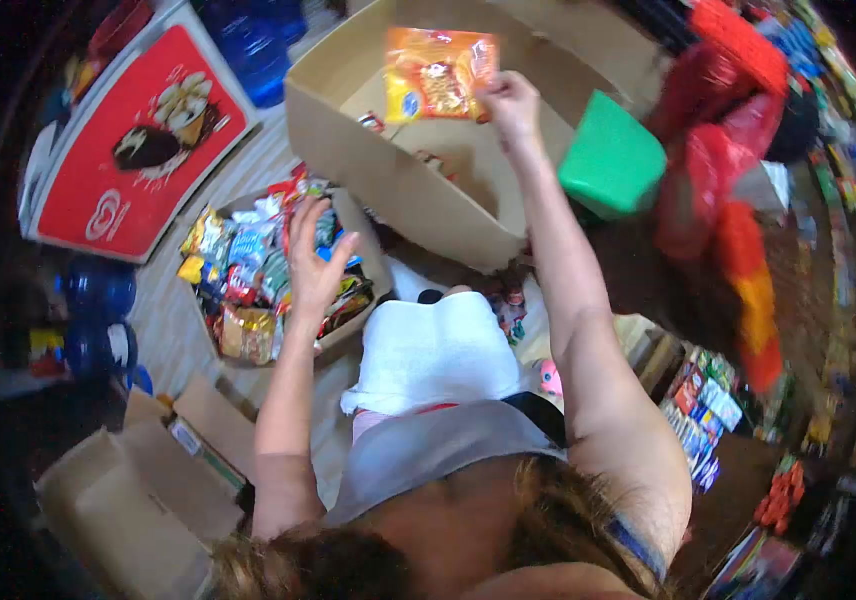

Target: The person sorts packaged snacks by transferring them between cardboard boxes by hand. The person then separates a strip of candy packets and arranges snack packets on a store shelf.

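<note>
An orange snack packet [440, 76] hangs upright from my right hand [510, 100], which pinches its right edge over the large cardboard box [398, 175]. A few small packets [435, 162] lie inside that box. My left hand [316, 250], fingers spread, is over the right part of a smaller carton [363, 235] filled with mixed colourful packets [248, 250]. It appears to hold nothing; whether its fingertips touch the packets is unclear.
A red ice-cream sign [138, 145] stands at the upper left, near blue water bottles [248, 50]. An opened empty carton [118, 510] is at the lower left. To the right are a green container [613, 155], red bags [698, 170] and shelves of goods [698, 410].
</note>
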Demonstrator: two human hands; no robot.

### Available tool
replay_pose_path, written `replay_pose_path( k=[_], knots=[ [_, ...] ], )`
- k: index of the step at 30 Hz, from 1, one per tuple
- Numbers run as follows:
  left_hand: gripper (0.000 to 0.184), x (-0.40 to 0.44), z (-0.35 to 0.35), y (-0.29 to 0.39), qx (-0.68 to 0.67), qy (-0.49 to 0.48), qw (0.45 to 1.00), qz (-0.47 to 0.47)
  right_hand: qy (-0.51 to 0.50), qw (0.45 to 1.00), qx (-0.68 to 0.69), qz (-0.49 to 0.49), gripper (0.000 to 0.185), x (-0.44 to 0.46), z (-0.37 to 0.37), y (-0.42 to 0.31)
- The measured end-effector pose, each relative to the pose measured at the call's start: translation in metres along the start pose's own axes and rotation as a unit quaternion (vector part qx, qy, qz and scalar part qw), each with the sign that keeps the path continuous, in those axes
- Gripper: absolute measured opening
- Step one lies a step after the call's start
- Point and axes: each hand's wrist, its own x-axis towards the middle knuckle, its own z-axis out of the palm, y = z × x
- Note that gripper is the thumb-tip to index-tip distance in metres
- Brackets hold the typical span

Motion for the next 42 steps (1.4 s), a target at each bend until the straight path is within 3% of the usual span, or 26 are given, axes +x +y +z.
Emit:
replay_pose_path(
  k=[1, 2, 3, 4, 7, 9, 11, 13, 14, 16, 19, 20, 23, 24, 27, 29, 31, 33, 34, 35, 37, 39, 40, 42],
  knots=[
    [0.057, 0.004, 0.012, 0.017, -0.168, -0.007, 0.981, -0.092, -0.016, 0.987, -0.118, -0.109, 0.011, -0.011, -0.004, -0.010],
    [0.061, 0.005, 0.025, 0.040, -0.325, -0.022, 0.927, -0.186, -0.028, 0.982, -0.135, -0.126, 0.012, -0.030, -0.005, -0.031],
    [0.065, 0.005, 0.033, 0.056, -0.462, -0.046, 0.840, -0.280, -0.036, 0.978, -0.153, -0.137, 0.014, -0.054, -0.002, -0.057],
    [0.068, 0.005, 0.044, 0.055, -0.572, -0.085, 0.765, -0.283, -0.053, 0.976, -0.143, -0.156, 0.011, -0.077, -0.002, -0.078],
    [0.060, 0.002, 0.061, 0.095, -0.626, -0.082, 0.729, -0.266, -0.035, 0.985, -0.054, -0.159, 0.012, -0.135, -0.014, -0.110],
    [0.053, 0.003, 0.078, 0.071, -0.590, -0.137, 0.757, -0.246, -0.041, 0.982, -0.062, -0.174, 0.016, -0.160, -0.033, -0.105],
    [0.050, -0.010, 0.080, 0.096, -0.569, -0.111, 0.763, -0.286, -0.047, 0.982, -0.066, -0.171, 0.013, -0.190, -0.053, -0.110],
    [0.045, -0.024, 0.080, 0.111, -0.603, -0.176, 0.732, -0.264, -0.033, 0.990, -0.031, -0.134, 0.010, -0.220, -0.067, -0.127],
    [0.042, -0.019, 0.091, 0.073, -0.675, -0.217, 0.633, -0.312, -0.031, 0.988, -0.039, -0.145, 0.012, -0.225, -0.074, -0.131],
    [0.040, -0.030, 0.092, 0.071, -0.671, -0.210, 0.631, -0.329, -0.029, 0.985, -0.050, -0.160, 0.017, -0.241, -0.082, -0.134],
    [0.047, -0.049, 0.088, 0.109, -0.629, -0.251, 0.680, -0.281, -0.027, 0.980, -0.034, -0.196, 0.030, -0.270, -0.112, -0.146],
    [0.049, -0.058, 0.084, 0.130, -0.605, -0.267, 0.707, -0.249, -0.069, 0.988, -0.011, -0.136, 0.043, -0.279, -0.121, -0.143],
    [0.054, -0.091, 0.089, 0.170, -0.539, -0.283, 0.776, -0.166, -0.077, 0.995, 0.021, 0.059, 0.043, -0.319, -0.147, -0.166],
    [0.053, -0.099, 0.092, 0.175, -0.523, -0.316, 0.773, -0.170, -0.065, 0.994, -0.063, -0.061, 0.040, -0.327, -0.157, -0.160],
    [0.045, -0.116, 0.096, 0.172, -0.468, -0.403, 0.770, -0.160, -0.118, 0.981, -0.148, -0.047, 0.038, -0.358, -0.203, -0.166],
    [0.040, -0.121, 0.096, 0.183, -0.438, -0.387, 0.779, -0.225, -0.165, 0.970, -0.176, -0.011, 0.037, -0.383, -0.248, -0.180],
    [0.037, -0.118, 0.098, 0.176, -0.389, -0.431, 0.783, -0.222, -0.147, 0.974, -0.170, 0.024, 0.036, -0.416, -0.301, -0.184],
    [0.035, -0.123, 0.101, 0.172, -0.327, -0.477, 0.790, -0.204, 0.022, 0.945, -0.126, 0.301, 0.038, -0.452, -0.343, -0.181],
    [0.034, -0.127, 0.105, 0.172, -0.288, -0.499, 0.796, -0.185, 0.080, 0.910, -0.316, 0.257, 0.038, -0.472, -0.364, -0.165],
    [0.034, -0.131, 0.112, 0.173, -0.251, -0.518, 0.800, -0.166, 0.135, 0.835, -0.494, 0.200, 0.039, -0.490, -0.387, -0.140],
    [0.039, -0.150, 0.140, 0.144, -0.225, -0.552, 0.799, -0.083, 0.250, 0.821, -0.464, 0.218, 0.036, -0.524, -0.432, -0.085],
    [0.052, -0.170, 0.154, 0.147, -0.046, -0.587, 0.807, 0.039, 0.375, 0.819, -0.327, 0.286, 0.036, -0.533, -0.460, -0.061],
    [0.058, -0.180, 0.161, 0.147, 0.053, -0.608, 0.788, 0.084, 0.412, 0.807, -0.247, 0.345, 0.052, -0.532, -0.470, -0.059],
    [0.062, -0.208, 0.176, 0.134, 0.173, -0.603, 0.756, 0.185, 0.470, 0.802, -0.200, 0.309, 0.054, -0.541, -0.515, -0.013]
  ],
)
